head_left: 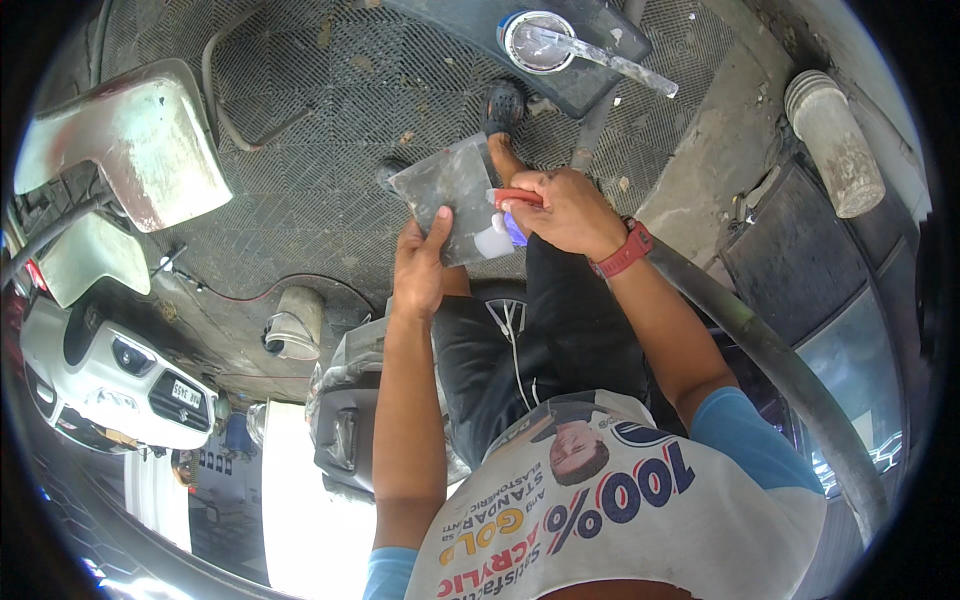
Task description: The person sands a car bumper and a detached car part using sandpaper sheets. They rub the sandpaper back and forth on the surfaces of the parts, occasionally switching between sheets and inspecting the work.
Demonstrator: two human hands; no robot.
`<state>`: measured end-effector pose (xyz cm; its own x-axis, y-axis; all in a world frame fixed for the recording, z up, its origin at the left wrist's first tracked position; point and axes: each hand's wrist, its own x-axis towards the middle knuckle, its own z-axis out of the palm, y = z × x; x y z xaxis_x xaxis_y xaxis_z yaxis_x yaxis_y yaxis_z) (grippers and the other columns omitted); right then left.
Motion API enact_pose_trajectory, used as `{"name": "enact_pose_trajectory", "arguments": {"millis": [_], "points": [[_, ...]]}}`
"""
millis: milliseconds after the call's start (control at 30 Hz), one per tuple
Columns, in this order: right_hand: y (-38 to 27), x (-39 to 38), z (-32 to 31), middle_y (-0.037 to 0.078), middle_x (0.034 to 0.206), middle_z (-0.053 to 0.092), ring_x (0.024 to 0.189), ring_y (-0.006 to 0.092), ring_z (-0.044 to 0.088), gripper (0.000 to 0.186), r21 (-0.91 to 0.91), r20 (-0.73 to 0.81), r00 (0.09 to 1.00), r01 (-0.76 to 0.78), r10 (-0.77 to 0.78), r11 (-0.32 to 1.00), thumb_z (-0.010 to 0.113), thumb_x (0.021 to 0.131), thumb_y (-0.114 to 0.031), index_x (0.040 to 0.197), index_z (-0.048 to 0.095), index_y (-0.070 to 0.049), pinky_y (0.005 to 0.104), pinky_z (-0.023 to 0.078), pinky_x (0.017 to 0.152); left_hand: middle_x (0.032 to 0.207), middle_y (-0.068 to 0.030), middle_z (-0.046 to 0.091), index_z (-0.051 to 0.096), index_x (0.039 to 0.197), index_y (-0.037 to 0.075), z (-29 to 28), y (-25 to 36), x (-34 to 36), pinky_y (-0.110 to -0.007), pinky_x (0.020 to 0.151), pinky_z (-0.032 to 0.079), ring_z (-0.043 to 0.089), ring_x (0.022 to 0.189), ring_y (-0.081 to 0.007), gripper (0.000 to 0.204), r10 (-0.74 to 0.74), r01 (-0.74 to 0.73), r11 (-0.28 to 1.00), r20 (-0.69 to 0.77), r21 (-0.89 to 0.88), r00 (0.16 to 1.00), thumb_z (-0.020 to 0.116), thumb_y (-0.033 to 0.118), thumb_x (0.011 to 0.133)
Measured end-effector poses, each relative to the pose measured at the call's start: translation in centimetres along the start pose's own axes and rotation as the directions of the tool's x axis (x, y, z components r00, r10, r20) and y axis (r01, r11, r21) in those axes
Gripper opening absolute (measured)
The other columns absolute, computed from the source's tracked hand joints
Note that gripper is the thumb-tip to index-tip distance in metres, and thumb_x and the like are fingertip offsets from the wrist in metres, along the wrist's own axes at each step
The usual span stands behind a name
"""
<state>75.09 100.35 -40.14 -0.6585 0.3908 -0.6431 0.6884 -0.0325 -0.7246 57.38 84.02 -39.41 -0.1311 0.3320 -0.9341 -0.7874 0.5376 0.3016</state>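
Observation:
My left hand holds a flat, thin grey board by its near edge, thumb on top and fingers underneath. A smooth white patch of paste lies at the board's near right corner. My right hand is closed round a slim red thing with a pale tip, held over the board's right edge. I cannot make out its kind. Just below it, a small purple piece shows beside the white patch, partly hidden by my right hand.
An open tub with a smeared spatula across it stands on a dark surface ahead. Pale car panels are at left, near a white car. A bucket and stacked dirty pails stand on either side. A thick hose curves at right.

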Motion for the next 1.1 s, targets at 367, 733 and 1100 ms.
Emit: {"name": "enact_pose_trajectory", "arguments": {"millis": [367,733,1100], "points": [[-1.8,-0.3,-0.4,0.017,0.095,0.069,0.073,0.0394,0.069,0.019,-0.194,-0.053,0.994,0.082,-0.094,0.978,0.072,0.091,-0.026,0.086,0.069,-0.009,0.0507,0.053,0.065,0.124,-0.0105,0.07,0.06,0.131,0.0,-0.1,0.1,-0.5,-0.036,0.098,0.055,0.069,0.111,-0.0197,0.037,-0.024,0.026,0.998,0.032,-0.061,0.999,0.067,0.026,0.105],[-2.4,-0.5,0.0,0.013,0.071,0.069,0.066,0.0358,0.068,0.019,-0.257,-0.115,0.977,0.146,-0.18,0.955,0.074,0.091,-0.026,0.084,0.068,-0.009,0.0477,0.051,0.061,0.125,-0.0097,0.07,0.061,0.131,0.0,-0.3,0.1,-1.1,-0.034,0.102,0.052,0.067,0.114,-0.0175,0.038,-0.039,0.044,0.995,0.054,-0.087,0.998,0.068,0.027,0.105],[-2.1,-0.7,0.4,0.013,0.083,0.072,0.071,0.0325,0.07,0.015,-0.276,-0.186,0.966,0.124,-0.18,0.953,0.073,0.092,-0.024,0.089,0.071,-0.009,0.0428,0.053,0.065,0.13,-0.0119,0.067,0.057,0.134,-0.001,-0.5,-0.2,-1.0,-0.036,0.105,0.051,0.065,0.118,-0.0198,0.043,-0.043,0.045,0.993,0.019,-0.108,0.999,0.068,0.028,0.105]]}}
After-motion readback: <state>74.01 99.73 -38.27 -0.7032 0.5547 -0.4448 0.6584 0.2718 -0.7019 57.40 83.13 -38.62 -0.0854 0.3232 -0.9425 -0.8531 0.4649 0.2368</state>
